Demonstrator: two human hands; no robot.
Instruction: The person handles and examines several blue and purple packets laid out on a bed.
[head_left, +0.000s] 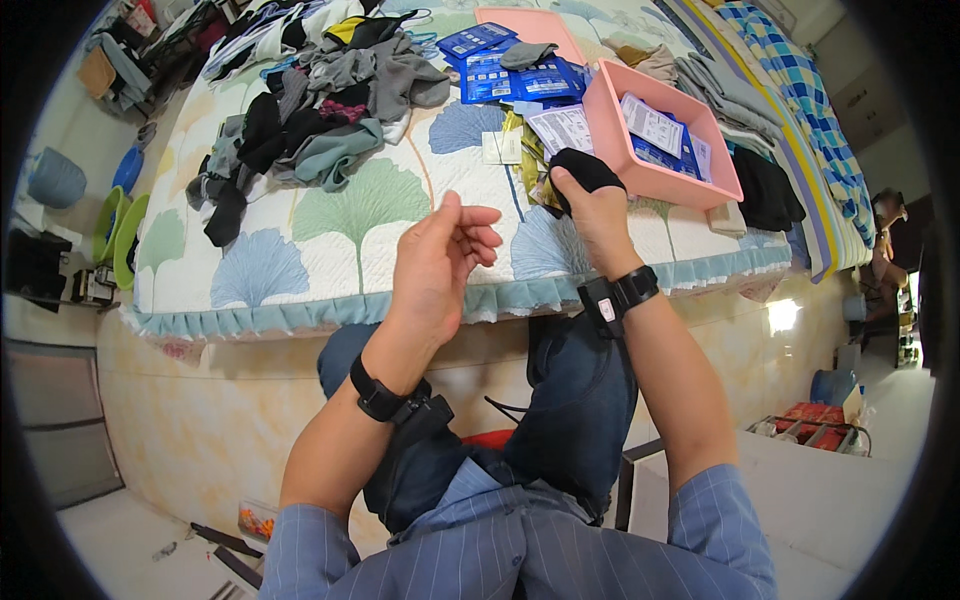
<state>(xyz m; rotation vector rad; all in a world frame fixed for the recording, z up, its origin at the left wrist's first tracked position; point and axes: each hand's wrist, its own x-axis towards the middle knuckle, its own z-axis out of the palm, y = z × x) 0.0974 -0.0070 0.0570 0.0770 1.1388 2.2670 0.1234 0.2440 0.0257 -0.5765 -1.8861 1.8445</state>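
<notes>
My right hand (600, 214) grips a bundled piece of black cloth (587, 178), perhaps a rolled sock, with the thumb on top. It is just in front of the left corner of a pink plastic box (652, 176), which holds blue packets (664, 154) and white labelled sheets. My left hand (442, 259) is over the bed's near part, holding nothing, thumb raised and fingers loosely curled apart. Beyond it to the left lies a loose heap of socks and small garments (300, 127) in black, grey and green. Gold packets (532, 157) lie partly behind the black bundle.
More blue packets (517, 79) with a grey folded sock (529, 55) on them lie by a pink lid (532, 28). Folded grey clothes (724, 94) and a black garment (763, 187) sit right of the box. The bed's frilled edge (495, 301) runs above my knees. Another person (889, 225) is at far right.
</notes>
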